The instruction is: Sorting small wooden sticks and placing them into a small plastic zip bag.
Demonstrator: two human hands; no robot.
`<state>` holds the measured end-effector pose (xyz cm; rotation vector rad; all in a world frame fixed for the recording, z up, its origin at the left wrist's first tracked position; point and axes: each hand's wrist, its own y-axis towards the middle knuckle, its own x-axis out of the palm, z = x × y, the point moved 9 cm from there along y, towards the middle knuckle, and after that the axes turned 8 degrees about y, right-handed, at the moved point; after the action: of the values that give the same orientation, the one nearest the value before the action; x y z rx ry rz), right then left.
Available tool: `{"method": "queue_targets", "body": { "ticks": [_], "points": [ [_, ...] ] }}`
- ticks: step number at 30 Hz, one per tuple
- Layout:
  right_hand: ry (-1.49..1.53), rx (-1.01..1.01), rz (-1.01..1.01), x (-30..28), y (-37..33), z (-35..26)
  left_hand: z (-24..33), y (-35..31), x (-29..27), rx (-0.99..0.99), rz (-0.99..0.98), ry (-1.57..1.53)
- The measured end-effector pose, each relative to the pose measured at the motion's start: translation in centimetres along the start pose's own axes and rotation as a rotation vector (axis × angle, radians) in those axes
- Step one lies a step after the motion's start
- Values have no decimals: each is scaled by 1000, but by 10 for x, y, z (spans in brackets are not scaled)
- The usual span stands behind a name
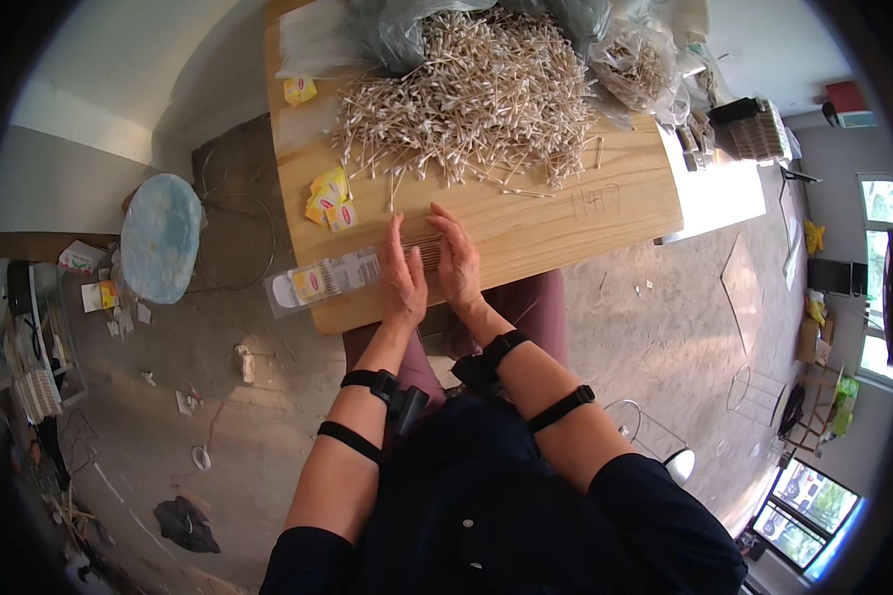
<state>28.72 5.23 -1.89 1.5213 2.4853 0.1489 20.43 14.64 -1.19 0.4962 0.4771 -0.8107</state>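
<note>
Mid-frame, left hand (403,280) and right hand (457,266), fingers straight, unclenched, flank swabs (430,246); press evenly, keep them parallel.

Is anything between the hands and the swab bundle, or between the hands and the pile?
Nothing visible separates the left hand or right hand from the bundle between them. Toward the pile, a stray swab lies just ahead of the left hand.

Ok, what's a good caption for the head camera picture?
Bare left hand and bare right hand flank thin brown sticks on a pale wooden table, near a heap of white-tipped cotton swabs.
</note>
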Motion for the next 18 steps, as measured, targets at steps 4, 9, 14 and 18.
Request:
{"method": "queue_targets", "body": {
  "ticks": [4, 9, 14, 18],
  "points": [
    [42, 27, 75, -4, -2, 10, -5, 1, -7, -67, 67, -35],
    [-27, -13, 65, -1, -3, 2, 4, 6, 6, -15, -3, -28],
    [123, 16, 82, -10, -1, 11, 6, 15, -6, 238, -95, 289],
    [136, 38, 25, -10, -1, 14, 3, 3, -5, 211, -252, 239]
  ]
}}
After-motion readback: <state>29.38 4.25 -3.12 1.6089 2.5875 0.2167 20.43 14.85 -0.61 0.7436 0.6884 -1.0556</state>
